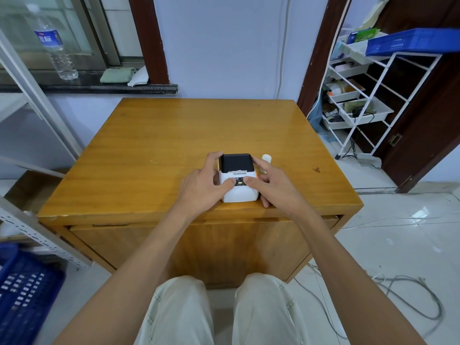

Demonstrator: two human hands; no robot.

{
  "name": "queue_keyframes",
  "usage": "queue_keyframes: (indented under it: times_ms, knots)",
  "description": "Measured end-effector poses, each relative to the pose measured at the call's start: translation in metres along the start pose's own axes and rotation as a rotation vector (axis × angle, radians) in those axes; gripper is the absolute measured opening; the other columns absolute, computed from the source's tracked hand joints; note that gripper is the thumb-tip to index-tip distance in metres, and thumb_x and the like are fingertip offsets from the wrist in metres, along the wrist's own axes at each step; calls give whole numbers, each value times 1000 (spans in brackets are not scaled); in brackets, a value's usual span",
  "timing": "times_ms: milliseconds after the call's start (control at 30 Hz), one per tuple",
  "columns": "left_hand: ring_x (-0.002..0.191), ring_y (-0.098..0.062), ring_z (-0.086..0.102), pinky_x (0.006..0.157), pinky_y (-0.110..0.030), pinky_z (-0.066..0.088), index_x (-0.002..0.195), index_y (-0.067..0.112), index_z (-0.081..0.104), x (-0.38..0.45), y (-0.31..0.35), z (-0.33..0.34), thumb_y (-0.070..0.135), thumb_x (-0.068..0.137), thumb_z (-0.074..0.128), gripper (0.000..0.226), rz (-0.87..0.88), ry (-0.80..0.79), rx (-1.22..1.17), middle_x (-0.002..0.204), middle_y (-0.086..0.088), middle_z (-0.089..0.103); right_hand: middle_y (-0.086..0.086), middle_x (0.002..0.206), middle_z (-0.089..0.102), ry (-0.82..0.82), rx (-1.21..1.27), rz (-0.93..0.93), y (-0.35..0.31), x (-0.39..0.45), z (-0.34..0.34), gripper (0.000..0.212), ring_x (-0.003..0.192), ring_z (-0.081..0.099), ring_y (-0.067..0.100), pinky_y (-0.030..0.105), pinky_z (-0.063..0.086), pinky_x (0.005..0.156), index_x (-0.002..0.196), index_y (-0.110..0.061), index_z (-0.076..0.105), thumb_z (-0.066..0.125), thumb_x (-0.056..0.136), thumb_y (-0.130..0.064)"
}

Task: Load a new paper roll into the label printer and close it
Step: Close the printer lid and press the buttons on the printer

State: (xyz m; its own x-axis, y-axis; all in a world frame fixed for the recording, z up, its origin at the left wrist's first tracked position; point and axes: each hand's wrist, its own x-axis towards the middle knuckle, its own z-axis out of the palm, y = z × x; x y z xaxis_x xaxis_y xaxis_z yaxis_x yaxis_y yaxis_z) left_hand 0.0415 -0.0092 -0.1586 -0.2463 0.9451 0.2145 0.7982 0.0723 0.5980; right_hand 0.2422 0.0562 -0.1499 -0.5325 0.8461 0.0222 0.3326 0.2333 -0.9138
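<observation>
A small white label printer (239, 192) with a black lid (236, 161) stands near the front edge of the wooden table (154, 150). The lid lies down, and a strip of white paper shows at its front slot. My left hand (202, 181) grips the printer's left side, thumb on the front panel. My right hand (271, 184) holds the right side, thumb resting next to a small lit green display. A small white roll (266, 158) stands on the table just behind my right hand, partly hidden by my fingers.
A water bottle (53, 46) and folded cloths (117, 75) sit on the window sill at the back left. A white wire rack (368, 100) with trays and a blue crate stands at the right. Metal shelving and a blue crate (23, 292) are at the left. Cables lie on the floor.
</observation>
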Motion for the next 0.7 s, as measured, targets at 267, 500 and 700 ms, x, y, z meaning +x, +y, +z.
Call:
queue_keyframes:
  times_ms: [267,500,700]
  knots:
    - [68,-17,65,58,-35,46,155,33,30,0,0,0,55,92,58,72,7,-5,-1,73,8,65,23,81,70,5,2,3,0,0,0,70,44,54,9,20,47,52,164,-34,35,67,101,-35]
    - [70,-17,65,60,-35,48,155,33,31,0,-1,-1,55,91,58,72,7,0,0,74,8,66,24,84,70,7,-1,-2,0,1,0,69,44,54,9,20,48,57,163,-34,36,67,102,-35]
    - [67,-16,64,58,-34,46,154,34,31,1,0,0,57,89,56,73,7,3,1,71,10,62,30,90,69,7,8,-8,0,1,0,68,44,53,9,20,48,56,162,-35,37,67,101,-35]
